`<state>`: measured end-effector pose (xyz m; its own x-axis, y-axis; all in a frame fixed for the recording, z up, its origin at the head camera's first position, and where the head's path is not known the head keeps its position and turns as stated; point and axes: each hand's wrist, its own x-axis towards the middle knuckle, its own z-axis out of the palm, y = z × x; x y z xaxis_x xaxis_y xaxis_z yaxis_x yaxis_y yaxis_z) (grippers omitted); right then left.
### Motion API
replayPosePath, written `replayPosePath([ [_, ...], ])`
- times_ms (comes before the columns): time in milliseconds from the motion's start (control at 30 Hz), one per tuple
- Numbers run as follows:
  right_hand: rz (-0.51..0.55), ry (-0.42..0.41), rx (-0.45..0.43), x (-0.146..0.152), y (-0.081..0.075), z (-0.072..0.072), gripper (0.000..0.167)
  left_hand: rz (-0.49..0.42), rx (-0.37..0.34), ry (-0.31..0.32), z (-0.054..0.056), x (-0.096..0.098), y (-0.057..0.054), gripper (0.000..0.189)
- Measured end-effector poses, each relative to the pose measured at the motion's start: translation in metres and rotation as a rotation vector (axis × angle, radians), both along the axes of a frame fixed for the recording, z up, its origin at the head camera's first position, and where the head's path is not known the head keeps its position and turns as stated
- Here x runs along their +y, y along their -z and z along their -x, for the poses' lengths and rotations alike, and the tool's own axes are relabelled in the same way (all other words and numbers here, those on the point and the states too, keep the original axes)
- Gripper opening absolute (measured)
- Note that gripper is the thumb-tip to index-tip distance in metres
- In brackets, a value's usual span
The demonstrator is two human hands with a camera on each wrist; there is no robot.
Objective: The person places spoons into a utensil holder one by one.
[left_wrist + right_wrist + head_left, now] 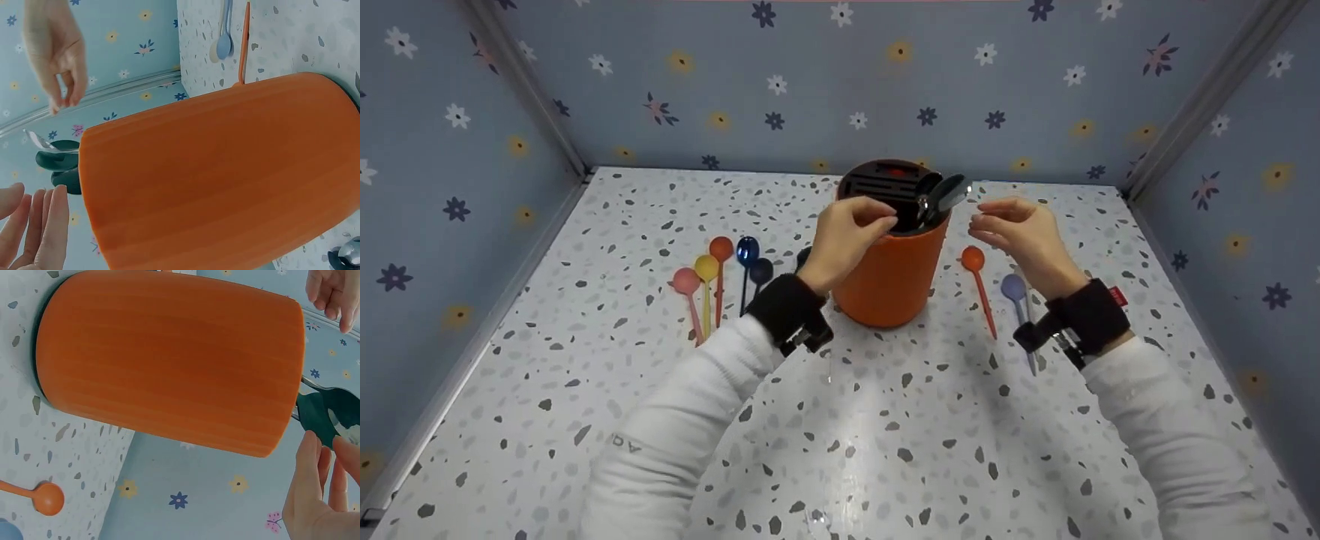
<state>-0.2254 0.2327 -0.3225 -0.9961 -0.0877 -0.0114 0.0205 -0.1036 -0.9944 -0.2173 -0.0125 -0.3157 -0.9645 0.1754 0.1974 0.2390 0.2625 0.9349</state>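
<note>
An orange cylindrical utensil holder [885, 289] stands upright with a dark slotted insert [874, 186] in its top. Spoons [950, 193] stick out at its right side, bowls up, dark and shiny. My left hand [844, 241] is at the holder's left front rim, thumb and fingers bent toward each other. In the left wrist view, the left hand's fingers [53, 225] are fairly straight with nothing between them. My right hand [1026, 234] hovers right of the spoon bowls, apart from them in the head view. Its fingers are loosely bent and hold nothing.
Left of the holder lie a pink spoon [687, 282], yellow spoon [706, 268], red-orange spoon [721, 250], shiny blue spoon [748, 251] and dark navy spoon [761, 271]. To the right lie an orange spoon [973, 259] and a lavender spoon [1014, 287]. Flowered walls [810, 97] enclose the speckled table [885, 435].
</note>
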Motion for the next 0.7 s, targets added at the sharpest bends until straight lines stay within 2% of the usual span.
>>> replayPosePath([
  [233,-0.047,-0.036,-0.045,0.006,0.017,-0.005,0.015,-0.040,0.005,-0.008,-0.009,-0.017,0.007,0.019],
  [467,-0.057,-0.067,-0.062,0.007,0.031,-0.012,0.007,-0.067,0.000,-0.036,-0.010,-0.032,0.021,0.017],
  [700,-0.023,-0.075,-0.063,0.004,0.049,-0.016,0.009,-0.065,-0.021,-0.063,-0.009,-0.043,0.036,0.018],
])
